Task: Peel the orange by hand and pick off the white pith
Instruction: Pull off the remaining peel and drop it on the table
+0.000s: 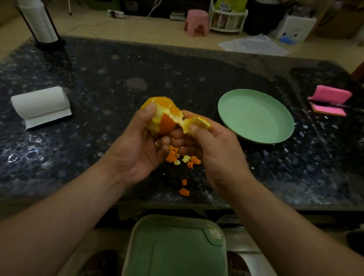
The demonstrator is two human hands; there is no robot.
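The counter (85,157) carries a green plate (256,116). Just left of the plate, the left hand (135,153) wraps its grip round the half-peeled orange (168,113), steadying it. The right hand (217,150) pinches a peel strip (200,122), probably to tear it free. Peel scraps (181,159) lie left of the plate.

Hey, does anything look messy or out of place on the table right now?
Yes. Torn orange peel scraps lie scattered on the dark table below the orange, not on the green plate to their right. The paper towel roll lies on its side, one sheet unrolled.
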